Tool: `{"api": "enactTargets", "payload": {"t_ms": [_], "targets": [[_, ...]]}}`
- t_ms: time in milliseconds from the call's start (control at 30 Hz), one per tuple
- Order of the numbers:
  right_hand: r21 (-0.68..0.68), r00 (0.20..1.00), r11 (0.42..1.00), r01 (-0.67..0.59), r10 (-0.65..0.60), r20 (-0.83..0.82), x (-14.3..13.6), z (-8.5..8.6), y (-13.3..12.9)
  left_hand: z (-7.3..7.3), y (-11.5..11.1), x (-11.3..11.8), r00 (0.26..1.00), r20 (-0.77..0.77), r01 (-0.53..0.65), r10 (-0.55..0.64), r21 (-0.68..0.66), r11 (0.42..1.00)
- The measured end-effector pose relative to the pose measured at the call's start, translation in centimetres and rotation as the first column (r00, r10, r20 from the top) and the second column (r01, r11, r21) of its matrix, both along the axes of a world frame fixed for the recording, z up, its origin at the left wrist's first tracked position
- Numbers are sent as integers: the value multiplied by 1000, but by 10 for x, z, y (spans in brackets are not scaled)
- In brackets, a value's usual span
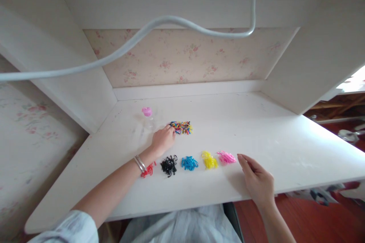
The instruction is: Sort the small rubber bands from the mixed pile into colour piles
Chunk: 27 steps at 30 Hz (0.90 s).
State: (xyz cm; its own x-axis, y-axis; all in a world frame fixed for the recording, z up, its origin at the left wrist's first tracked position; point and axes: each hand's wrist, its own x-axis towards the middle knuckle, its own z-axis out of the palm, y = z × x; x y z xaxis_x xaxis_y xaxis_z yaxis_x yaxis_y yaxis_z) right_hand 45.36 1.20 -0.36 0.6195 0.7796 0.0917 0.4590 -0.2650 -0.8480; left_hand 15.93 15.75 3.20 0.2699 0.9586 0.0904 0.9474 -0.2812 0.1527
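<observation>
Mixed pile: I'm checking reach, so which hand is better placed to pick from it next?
Probably the left hand: it is at the mixed pile, while the right hand is farther, beside the pink pile.

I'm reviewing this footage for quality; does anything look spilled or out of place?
Nothing looks spilled: the mixed-colour pile is compact. Only the white cable looks odd, looping across the view before the flowered wallpaper.

Multicoloured pile (pixel 184 127); counter-clockwise about it, 7 to 4 o'clock: red pile (pixel 147 171), black pile (pixel 169 165), blue pile (pixel 189 163), yellow pile (pixel 210 161), pink pile (pixel 226 157). At 12 o'clock: pink-flowered beige wallpaper (pixel 182 53).
</observation>
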Motion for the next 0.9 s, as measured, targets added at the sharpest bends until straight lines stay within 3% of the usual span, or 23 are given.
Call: {"api": "enactTargets", "payload": {"t_ms": [900], "targets": [[-12, 999, 1000, -2, 2, 38, -1, -1, 1, -4, 6, -10, 996, -46, 75, -75, -2, 997]]}}
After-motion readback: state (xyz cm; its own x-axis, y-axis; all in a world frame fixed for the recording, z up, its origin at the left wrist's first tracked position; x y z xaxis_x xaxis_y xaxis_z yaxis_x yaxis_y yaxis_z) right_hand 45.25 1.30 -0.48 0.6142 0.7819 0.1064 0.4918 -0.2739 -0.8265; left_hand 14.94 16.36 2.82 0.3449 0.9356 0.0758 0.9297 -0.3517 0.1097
